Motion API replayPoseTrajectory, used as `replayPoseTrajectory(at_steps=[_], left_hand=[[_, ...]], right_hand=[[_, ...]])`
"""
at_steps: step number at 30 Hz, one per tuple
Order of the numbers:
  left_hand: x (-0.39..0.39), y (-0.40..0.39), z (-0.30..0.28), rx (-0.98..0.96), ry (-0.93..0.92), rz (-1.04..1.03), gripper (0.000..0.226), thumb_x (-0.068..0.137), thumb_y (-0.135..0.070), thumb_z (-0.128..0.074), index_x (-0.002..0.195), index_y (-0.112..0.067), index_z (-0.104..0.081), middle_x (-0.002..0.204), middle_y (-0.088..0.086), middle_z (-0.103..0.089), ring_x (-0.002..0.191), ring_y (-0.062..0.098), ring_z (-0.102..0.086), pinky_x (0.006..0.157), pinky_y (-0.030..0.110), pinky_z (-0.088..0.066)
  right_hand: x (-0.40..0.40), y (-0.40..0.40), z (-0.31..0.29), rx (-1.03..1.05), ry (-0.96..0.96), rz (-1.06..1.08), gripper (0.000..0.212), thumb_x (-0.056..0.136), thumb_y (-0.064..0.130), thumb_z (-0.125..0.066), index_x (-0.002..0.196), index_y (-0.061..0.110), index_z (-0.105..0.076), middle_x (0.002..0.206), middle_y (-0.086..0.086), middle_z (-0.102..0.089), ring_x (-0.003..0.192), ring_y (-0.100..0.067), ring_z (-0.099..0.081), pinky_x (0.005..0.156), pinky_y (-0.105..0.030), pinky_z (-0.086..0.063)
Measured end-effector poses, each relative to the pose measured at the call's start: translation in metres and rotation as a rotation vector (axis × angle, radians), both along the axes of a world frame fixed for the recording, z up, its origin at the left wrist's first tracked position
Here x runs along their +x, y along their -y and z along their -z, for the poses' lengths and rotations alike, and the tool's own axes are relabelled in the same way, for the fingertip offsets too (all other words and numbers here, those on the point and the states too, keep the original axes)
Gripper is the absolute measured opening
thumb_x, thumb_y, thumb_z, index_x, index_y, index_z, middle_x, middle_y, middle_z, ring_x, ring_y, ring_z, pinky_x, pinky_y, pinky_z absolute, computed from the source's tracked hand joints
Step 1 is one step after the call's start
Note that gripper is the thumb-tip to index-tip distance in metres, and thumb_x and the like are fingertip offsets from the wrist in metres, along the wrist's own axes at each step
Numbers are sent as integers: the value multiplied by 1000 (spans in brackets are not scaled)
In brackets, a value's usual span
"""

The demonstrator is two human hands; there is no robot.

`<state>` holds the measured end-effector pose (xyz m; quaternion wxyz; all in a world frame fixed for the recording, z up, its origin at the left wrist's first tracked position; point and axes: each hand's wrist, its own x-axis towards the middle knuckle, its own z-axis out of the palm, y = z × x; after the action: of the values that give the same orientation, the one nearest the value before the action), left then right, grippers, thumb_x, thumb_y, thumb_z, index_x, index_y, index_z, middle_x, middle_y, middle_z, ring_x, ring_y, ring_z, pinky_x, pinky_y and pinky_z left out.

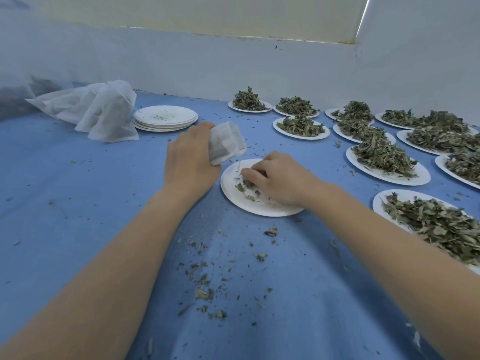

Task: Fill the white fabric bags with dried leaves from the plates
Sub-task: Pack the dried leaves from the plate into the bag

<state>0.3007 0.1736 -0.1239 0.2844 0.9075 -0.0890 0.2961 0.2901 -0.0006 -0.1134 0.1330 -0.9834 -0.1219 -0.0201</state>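
Left hand (191, 162): grip clenched around a small white fabric bag (226, 142), dark with contents, held just above the far-left rim of a nearly empty round white paper plate (235, 196) on the blue cloth-covered bench (78, 203). Right hand (279, 178): fingers pinching the last dried green leaves (246, 185) on that plate. Further heaped plates (384, 162) stand right; a stack of empty white plates (165, 118) and limp white fabric bags (98, 110) lie far left.

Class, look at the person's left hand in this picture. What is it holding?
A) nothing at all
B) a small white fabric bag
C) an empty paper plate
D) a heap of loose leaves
B: the left hand grips a small white fabric bag just beyond the nearly empty plate, while the right hand gathers the last leaves on it.
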Motion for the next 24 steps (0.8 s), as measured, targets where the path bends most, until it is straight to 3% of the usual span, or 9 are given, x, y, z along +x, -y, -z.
replayPoseTrajectory(at_steps=[4, 9, 13, 18, 21, 24], left_hand=[[-1, 1, -1, 6, -8, 12, 47, 73, -7, -61, 117, -14, -49, 108, 7, -57, 98, 30, -49, 83, 41, -40], [-3, 1, 0, 44, -17, 35, 48, 74, -15, -63, 121, -13, -49, 111, 11, -57, 100, 32, -49, 83, 41, -39], [-1, -1, 2, 60, -15, 10, 50, 74, -9, -62, 122, -12, -49, 110, 11, -57, 100, 33, -50, 83, 41, -39], [0, -3, 5, 56, -27, 8, 49, 74, -8, -62, 121, -12, -49, 111, 11, -56, 99, 33, -49, 82, 40, -39], [0, -3, 6, 58, -32, 10, 49, 74, -8, -62, 121, -11, -48, 111, 12, -55, 99, 33, -49, 82, 39, -38], [0, -3, 7, 32, -64, 24, 49, 74, -9, -62, 120, -11, -48, 111, 12, -54, 100, 32, -48, 84, 42, -40]], right_hand=[[-7, 0, -5, 13, 25, -48, 57, 86, 64, -42, 129, 28, -52, 123, -2, -50, 114, -22, -46, 92, -36, -40], [-9, -6, -2, -17, 54, -134, 33, 89, 47, -55, 114, 30, -65, 115, 0, -51, 101, -19, -53, 79, -27, -39], [-13, 0, -5, 30, 80, -198, 21, 88, 39, -60, 104, 30, -70, 109, 0, -58, 92, -16, -56, 86, -31, -45], [-13, 3, -16, -72, -20, -191, 41, 87, 51, -56, 125, 35, -56, 117, 3, -52, 93, -11, -47, 81, -28, -39], [-14, -4, -17, -155, -48, -203, 34, 93, 40, -51, 124, 28, -60, 121, -3, -50, 93, -9, -41, 81, -25, -36], [-18, -10, -15, -161, 7, -205, 28, 95, 27, -51, 110, 12, -68, 113, -12, -59, 98, -17, -51, 83, -29, -39]])
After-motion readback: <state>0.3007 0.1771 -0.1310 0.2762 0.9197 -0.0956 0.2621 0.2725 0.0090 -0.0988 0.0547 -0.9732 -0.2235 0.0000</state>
